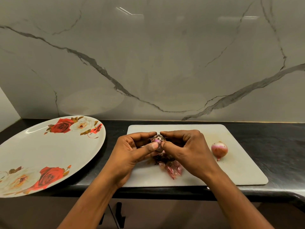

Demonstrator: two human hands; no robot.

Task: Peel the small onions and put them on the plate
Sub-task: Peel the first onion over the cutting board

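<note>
Onion [158, 139], axis near upright, root end up, pinched between left hand [132, 152] and right hand [187, 150]

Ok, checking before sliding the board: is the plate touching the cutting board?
Apart. Head view shows a strip of dark counter between the plate and the cutting board.

A white cutting board [239, 164] lies flat on the right half of a black, stone-look counter [280, 146], close to its near edge. Behind it rises a glossy pale marble wall [148, 63] crossed by dark grey veins. Below the counter's near edge, a black handle [119, 210] shows on a brown cabinet front [165, 215].
</note>
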